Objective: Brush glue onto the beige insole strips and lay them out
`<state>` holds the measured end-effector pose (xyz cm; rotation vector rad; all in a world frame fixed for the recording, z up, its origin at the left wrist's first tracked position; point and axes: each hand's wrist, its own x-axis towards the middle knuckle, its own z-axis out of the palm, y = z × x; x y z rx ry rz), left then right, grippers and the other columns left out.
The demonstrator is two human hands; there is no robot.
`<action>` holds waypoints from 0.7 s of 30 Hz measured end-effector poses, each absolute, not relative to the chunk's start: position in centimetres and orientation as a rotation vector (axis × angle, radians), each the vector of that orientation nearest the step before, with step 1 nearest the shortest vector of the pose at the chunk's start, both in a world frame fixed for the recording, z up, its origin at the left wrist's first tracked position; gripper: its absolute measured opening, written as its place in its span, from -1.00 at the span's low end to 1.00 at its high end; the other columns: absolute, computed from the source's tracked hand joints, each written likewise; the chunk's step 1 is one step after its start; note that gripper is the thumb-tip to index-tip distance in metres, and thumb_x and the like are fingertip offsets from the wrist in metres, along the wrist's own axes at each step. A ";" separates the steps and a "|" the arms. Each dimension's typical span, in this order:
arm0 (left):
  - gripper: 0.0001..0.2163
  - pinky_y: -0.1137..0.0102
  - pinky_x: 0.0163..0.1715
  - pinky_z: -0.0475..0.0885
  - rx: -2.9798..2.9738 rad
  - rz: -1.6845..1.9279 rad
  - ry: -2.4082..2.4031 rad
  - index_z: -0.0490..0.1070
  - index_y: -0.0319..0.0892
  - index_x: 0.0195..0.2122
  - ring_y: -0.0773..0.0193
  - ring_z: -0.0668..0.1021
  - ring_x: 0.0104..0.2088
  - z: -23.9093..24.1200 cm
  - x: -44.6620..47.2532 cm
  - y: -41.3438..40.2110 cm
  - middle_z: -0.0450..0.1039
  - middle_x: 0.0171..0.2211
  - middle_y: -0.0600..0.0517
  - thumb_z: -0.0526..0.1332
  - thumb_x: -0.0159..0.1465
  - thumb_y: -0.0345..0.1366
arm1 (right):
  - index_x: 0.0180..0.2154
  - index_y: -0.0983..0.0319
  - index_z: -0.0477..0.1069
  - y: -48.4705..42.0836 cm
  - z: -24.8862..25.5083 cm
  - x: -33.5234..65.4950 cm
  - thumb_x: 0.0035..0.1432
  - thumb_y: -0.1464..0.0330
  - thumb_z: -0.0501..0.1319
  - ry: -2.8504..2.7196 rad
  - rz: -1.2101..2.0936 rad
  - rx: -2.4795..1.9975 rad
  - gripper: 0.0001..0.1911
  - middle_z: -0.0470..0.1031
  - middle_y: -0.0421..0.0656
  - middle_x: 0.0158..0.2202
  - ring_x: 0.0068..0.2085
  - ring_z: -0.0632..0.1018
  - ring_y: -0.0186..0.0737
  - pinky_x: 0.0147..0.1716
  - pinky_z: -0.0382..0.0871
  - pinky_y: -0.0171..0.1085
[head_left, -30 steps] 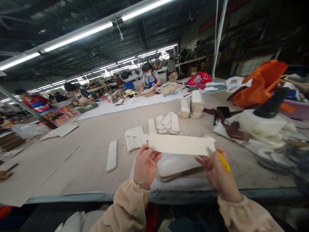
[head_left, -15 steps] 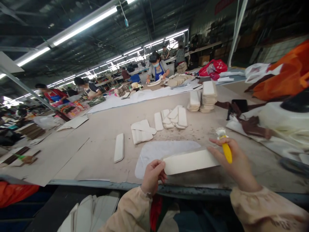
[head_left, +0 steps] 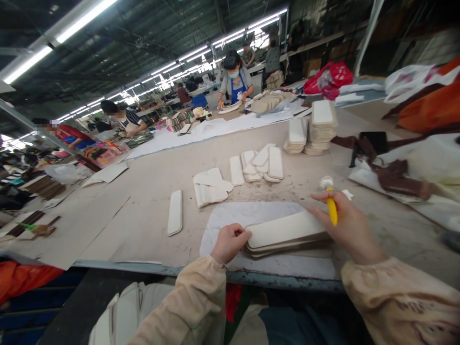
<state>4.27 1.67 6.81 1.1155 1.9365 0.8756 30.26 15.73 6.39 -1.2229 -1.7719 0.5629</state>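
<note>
A stack of long cream strips point(head_left: 283, 232) with rounded corners lies in front of me, its layered edges showing below the top strip. My left hand point(head_left: 230, 242) is closed at the left end, thumb and forefinger pinching the corner of the top strip. Held in my right hand point(head_left: 348, 227) is a brush point(head_left: 332, 208) with a yellow handle and a whitish, clotted head pointing up and away. Fingers of that hand reach the stack's right end. Under the stack spreads a pale sheet point(head_left: 219, 218).
Beyond lie a single strip point(head_left: 175, 213), a fanned pile point(head_left: 212, 187) and scattered shorter pieces point(head_left: 268, 163). Two taller stacks point(head_left: 321, 127) stand back right. Brown straps point(head_left: 402, 177) and cloth lie at the right. A co-worker point(head_left: 235, 84) works across the table. The table edge point(head_left: 280, 281) runs close to me.
The strip between my hands has been lowered and now rests on the stack, whose layers show. The brush stays in my right hand. The view has shifted slightly.
</note>
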 end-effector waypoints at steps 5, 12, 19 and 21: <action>-0.76 0.47 -0.56 0.19 1.175 0.811 1.980 0.35 -0.16 -0.59 0.36 0.35 -0.59 6.2 4.0 1.7 0.30 -0.67 0.14 0.22 0.10 -0.13 | -0.16 0.08 0.39 15.9 5.6 30.2 0.10 0.01 0.22 -1.817 0.559 -1.244 -0.64 0.54 -0.09 -0.17 -0.17 0.55 0.01 -0.21 0.38 -0.10; -0.76 0.46 -0.53 0.18 1.225 0.757 2.016 0.34 -0.16 -0.59 0.36 0.34 -0.57 6.1 3.9 2.0 0.30 -0.65 0.13 0.22 0.11 -0.14 | -0.14 0.13 0.40 16.1 4.3 30.6 0.09 0.02 0.24 -1.871 0.481 -1.255 -0.60 0.52 -0.12 -0.24 -0.36 0.53 -0.11 -0.30 0.35 -0.18; -0.76 0.46 -0.55 0.16 1.233 0.736 2.003 0.33 -0.15 -0.58 0.35 0.34 -0.60 6.3 4.1 2.2 0.29 -0.69 0.14 0.21 0.12 -0.13 | -0.12 0.13 0.39 15.6 4.5 30.7 0.16 0.01 0.17 -1.945 0.390 -1.278 -0.61 0.52 -0.13 -0.30 -0.41 0.53 -0.12 -0.39 0.34 -0.21; -0.75 0.46 -0.55 0.17 1.229 0.721 2.002 0.34 -0.15 -0.58 0.35 0.35 -0.61 6.6 4.1 2.2 0.29 -0.70 0.15 0.21 0.12 -0.12 | -0.12 0.14 0.39 15.4 4.6 30.7 0.18 0.05 0.16 -1.968 0.389 -1.252 -0.65 0.52 -0.13 -0.31 -0.40 0.53 -0.12 -0.39 0.35 -0.21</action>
